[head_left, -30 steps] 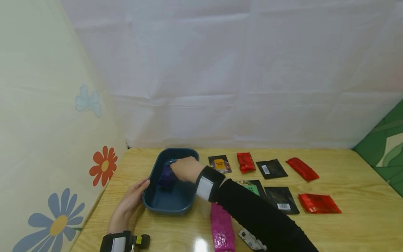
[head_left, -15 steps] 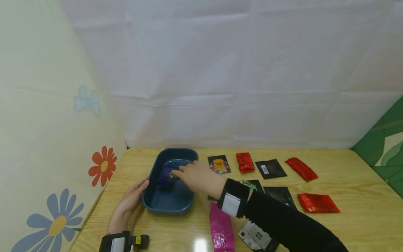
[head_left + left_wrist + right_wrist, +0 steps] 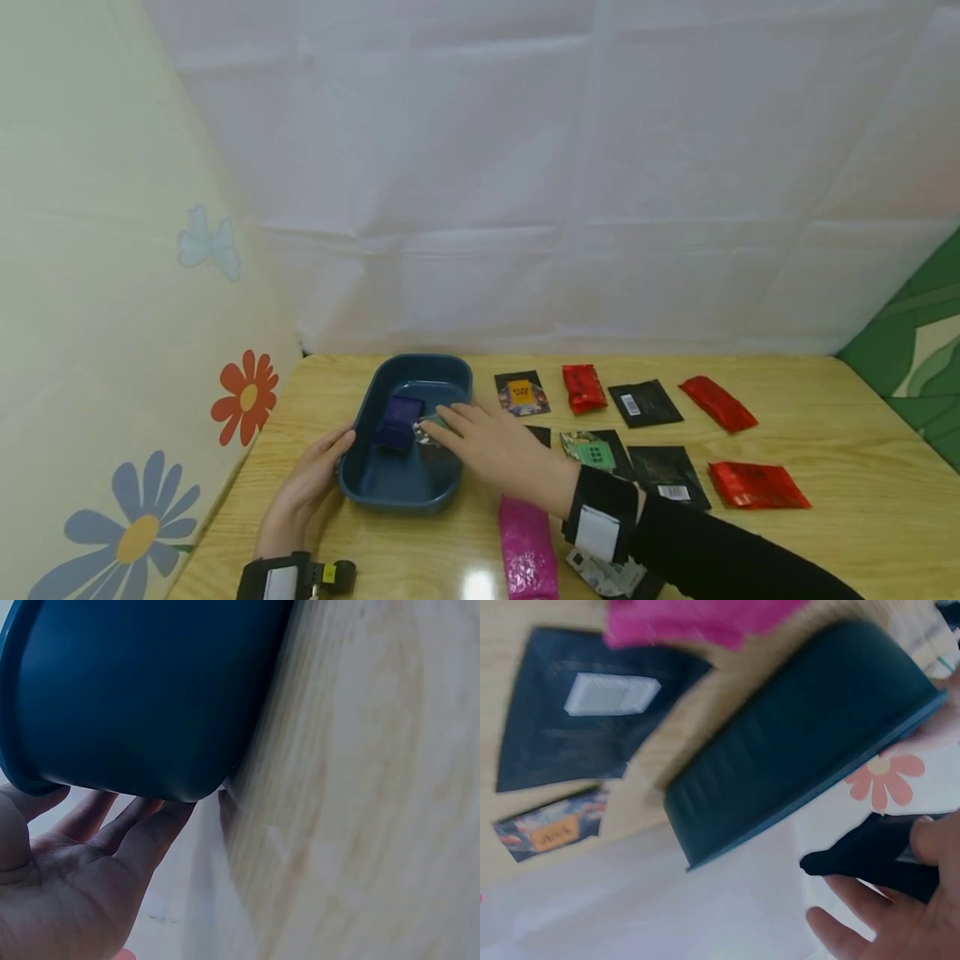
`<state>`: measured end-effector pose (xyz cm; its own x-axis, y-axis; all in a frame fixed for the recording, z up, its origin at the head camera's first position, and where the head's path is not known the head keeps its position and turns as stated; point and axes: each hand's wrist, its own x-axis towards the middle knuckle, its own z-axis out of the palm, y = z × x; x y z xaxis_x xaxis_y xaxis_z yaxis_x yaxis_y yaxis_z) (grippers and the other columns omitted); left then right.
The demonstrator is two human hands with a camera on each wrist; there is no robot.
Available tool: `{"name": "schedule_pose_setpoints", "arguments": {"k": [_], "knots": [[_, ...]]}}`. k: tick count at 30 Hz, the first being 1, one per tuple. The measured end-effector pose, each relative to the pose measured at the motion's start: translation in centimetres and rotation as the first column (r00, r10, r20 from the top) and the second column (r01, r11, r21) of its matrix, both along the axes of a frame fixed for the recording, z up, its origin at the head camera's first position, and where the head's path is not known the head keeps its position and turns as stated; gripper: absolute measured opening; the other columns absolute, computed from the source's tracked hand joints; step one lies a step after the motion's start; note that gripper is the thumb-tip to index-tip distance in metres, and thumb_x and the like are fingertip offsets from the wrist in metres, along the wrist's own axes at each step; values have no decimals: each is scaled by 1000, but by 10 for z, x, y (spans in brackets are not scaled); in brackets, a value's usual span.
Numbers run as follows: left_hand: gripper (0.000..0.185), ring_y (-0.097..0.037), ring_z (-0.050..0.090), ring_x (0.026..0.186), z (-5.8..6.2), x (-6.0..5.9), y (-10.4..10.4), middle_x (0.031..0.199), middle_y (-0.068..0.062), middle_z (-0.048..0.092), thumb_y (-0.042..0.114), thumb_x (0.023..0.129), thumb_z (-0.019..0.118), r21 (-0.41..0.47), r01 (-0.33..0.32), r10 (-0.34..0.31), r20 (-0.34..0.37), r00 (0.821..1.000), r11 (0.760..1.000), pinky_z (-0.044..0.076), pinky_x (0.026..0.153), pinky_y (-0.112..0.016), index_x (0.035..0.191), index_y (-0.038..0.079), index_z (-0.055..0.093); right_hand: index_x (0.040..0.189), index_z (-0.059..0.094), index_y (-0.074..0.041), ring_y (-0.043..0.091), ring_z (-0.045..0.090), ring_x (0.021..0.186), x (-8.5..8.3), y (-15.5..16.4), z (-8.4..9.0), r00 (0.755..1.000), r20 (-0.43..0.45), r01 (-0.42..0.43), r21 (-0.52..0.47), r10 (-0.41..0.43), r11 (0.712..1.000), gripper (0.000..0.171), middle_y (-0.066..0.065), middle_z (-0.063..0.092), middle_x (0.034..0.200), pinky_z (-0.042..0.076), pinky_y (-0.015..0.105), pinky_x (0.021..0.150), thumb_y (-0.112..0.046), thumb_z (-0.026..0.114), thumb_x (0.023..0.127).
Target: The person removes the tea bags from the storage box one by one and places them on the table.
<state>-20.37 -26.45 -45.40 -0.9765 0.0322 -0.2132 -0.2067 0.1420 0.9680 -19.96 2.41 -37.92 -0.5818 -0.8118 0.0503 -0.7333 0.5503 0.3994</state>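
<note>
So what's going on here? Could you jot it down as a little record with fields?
Setting: wooden table, white sheet behind
Container: dark blue tub
Inside tub: purple packet; a small pale packet beside it
Left hand: open, fingers resting against the tub's outer wall
Right hand: open, fingers straight, reaching over the tub's rim
On table: red packets, black packets, a pink packet

The left hand [image 3: 311, 477] lies open, palm toward three o'clock, fingers straight and relaxed, wrist strapped. The right hand [image 3: 498, 450] reaches toward ten o'clock, fingers extended and loosely spread, its black-sleeved forearm trailing toward four o'clock.
</note>
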Motion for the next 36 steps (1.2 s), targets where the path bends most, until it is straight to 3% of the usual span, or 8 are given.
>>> {"name": "schedule_pose_setpoints", "arguments": {"k": [5,12,20,29,36], "knots": [[54,-25,49,125,0,0,1,151,-26,38,25,106,45,9,-11,11,7,1000,1000,48,91,-27,149,-7,36,157,31,-19,24,41,138,6,11,-12,999,22,-36,-77,37,996,67,8,39,155,37,44,111,-16,62,98],[60,-24,48,126,1,-1,1,152,-27,37,33,105,49,-2,-5,5,5,1000,1000,47,93,-29,148,-7,37,155,34,-16,26,39,140,14,27,-22,995,27,-91,-148,96,985,61,10,39,155,36,46,111,-15,58,99],[55,-26,47,127,-1,-1,0,151,-27,38,26,106,46,13,-6,6,8,1000,1000,47,94,-29,149,-7,36,155,34,-15,23,37,141,18,42,-30,996,36,-77,-171,84,982,66,9,37,156,34,45,113,-11,61,94],[58,-24,48,125,0,0,0,151,-27,38,30,106,47,6,-3,3,13,1000,1000,48,92,-27,149,-7,36,152,39,-15,25,40,139,27,62,-36,993,-26,-114,-196,111,974,66,9,41,154,37,45,111,-13,65,92],[57,-25,47,126,0,-1,1,151,-28,37,29,106,47,-7,-9,9,14,1000,1000,47,96,-31,148,-8,36,154,34,-14,26,38,140,37,78,-31,998,11,-60,-188,63,980,74,10,36,156,36,48,111,-9,68,88]]}}
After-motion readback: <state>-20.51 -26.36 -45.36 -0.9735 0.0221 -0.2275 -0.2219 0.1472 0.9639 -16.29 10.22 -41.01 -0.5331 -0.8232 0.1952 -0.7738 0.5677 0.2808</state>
